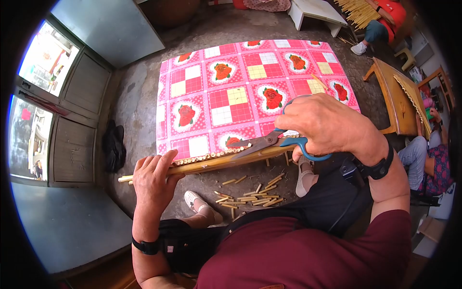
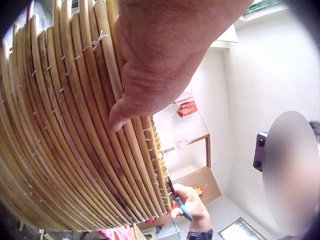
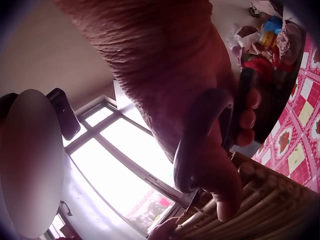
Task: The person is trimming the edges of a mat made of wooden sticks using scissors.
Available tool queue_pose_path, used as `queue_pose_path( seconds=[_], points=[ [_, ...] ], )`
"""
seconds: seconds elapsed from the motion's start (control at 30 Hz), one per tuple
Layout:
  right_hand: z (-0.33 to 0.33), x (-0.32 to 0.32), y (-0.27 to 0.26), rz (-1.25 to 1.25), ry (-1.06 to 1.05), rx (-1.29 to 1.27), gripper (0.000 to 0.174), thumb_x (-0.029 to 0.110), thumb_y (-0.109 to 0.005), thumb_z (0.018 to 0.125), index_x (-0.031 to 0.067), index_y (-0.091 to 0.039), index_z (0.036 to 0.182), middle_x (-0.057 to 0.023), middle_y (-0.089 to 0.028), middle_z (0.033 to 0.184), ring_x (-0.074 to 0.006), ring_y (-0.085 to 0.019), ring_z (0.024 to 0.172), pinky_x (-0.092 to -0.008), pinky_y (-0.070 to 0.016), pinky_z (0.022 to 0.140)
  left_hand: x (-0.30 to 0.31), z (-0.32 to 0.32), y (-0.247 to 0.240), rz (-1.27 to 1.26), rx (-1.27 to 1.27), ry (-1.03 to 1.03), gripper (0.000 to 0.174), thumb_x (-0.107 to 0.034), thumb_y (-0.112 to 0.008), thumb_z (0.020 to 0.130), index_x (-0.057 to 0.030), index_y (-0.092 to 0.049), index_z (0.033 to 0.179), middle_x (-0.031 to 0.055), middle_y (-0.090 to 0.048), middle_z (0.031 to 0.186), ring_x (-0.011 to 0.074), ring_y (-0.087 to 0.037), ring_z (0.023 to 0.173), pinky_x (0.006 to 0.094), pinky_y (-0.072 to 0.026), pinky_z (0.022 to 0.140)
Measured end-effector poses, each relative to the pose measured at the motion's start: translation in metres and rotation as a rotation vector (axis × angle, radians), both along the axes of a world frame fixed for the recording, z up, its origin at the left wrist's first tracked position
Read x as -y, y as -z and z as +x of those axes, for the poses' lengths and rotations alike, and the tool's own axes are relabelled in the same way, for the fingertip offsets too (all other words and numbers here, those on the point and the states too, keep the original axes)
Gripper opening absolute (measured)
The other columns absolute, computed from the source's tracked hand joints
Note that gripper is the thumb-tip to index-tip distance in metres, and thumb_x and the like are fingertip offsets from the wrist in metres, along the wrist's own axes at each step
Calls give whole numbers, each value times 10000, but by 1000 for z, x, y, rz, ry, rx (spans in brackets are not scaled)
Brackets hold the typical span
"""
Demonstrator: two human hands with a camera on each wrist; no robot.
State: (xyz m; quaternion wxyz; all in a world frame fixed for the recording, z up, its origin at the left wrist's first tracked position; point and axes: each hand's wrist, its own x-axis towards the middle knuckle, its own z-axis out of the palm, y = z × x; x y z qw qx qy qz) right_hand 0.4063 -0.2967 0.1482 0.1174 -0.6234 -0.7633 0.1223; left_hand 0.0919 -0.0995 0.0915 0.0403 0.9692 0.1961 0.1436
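A mat of thin bamboo sticks, tied with white string, runs along the table's near edge. In the left wrist view the mat's slatted face fills the left side, with knots and short string ends showing. My left hand grips the mat's top edge near its left end, the thumb lying on the slats. My right hand holds scissors by their blue handles, fingers through the loops. Their blades are parted and lie along the row of cut stick ends. In the right wrist view a handle loop surrounds the thumb.
A table under a pink rose-patterned cloth stands ahead, a loose stick on it. Cut stick pieces litter the floor by my feet. Two people sit at the right, one near more sticks. A wooden table stands between.
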Motion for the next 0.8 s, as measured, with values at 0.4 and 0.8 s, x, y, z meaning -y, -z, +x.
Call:
queue_pose_path(
  seconds=[0.4,0.8],
  points=[
    [0,3,1,-38,-13,30,407,250,-839,655,47,-569,880,-132,-630,674,-351,-652,703,-449,-492,598,2,-1,-2,-21,-10,-8,566,-192,-829,661,-114,-605,1175,56,-656,859,277,-632,864,408,-442,840],
    [-15,4,2,55,25,47,445,293,-845,641,59,-583,914,-111,-611,799,-332,-637,832,-436,-503,675,2,-2,0,-8,-11,-8,555,-201,-818,682,-116,-599,1185,52,-649,859,280,-627,866,404,-439,829]
  ],
)
